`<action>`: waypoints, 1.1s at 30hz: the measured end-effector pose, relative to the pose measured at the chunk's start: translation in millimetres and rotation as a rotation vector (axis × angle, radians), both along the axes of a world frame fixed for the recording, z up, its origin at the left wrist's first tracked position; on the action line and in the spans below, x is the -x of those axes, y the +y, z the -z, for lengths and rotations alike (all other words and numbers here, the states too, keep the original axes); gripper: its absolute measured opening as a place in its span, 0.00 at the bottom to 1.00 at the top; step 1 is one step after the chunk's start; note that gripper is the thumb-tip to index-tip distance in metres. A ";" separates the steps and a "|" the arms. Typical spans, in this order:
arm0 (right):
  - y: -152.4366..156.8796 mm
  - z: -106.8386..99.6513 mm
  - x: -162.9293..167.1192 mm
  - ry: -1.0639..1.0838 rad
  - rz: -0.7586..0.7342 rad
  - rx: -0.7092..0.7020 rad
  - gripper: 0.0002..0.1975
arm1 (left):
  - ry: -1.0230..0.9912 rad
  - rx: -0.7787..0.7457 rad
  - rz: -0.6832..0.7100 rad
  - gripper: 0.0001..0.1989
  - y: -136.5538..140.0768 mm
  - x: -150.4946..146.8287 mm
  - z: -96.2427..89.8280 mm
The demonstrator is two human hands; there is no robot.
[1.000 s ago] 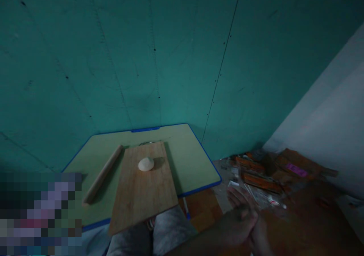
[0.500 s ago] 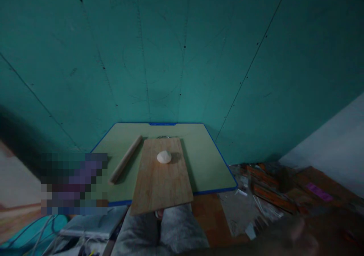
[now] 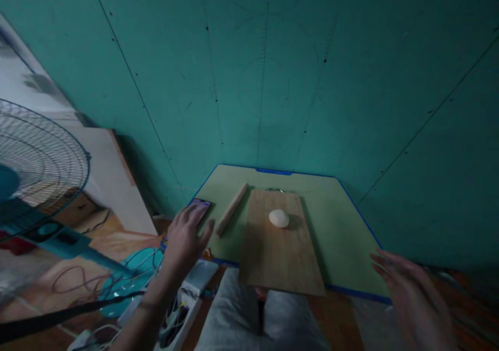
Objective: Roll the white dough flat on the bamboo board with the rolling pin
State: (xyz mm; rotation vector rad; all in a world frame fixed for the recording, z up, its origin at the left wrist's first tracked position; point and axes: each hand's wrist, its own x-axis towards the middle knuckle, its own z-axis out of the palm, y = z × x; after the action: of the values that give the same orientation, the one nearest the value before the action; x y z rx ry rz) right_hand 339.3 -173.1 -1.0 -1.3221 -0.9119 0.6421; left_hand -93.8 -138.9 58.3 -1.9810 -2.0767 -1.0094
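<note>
left hand (image 3: 186, 241) loosely spread over the phone (image 3: 201, 204) at the table (image 3: 343, 231)'s left edge, touch unclear, blurred right hand (image 3: 413, 291) open beside the front right corner, dough lump (image 3: 279, 218) toward the board (image 3: 279, 260)'s far edge

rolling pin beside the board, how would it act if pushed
The rolling pin would probably roll if nudged, as it looks round and lies on a flat tabletop. It should feel stiff, being a straight, seemingly wooden stick. The cutting board on its right might stop it that way.
</note>
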 end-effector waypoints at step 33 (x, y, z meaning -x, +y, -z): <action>100.5 -15.4 125.4 -1.037 -0.613 -0.049 0.23 | -0.058 0.087 0.317 0.38 5.0 -99.4 94.8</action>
State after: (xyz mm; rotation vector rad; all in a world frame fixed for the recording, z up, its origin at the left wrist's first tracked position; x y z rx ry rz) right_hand 214.0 -72.7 14.4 -1.3103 -2.2117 0.3412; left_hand 5.6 -133.8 -36.5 -2.4093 -1.9019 -1.0520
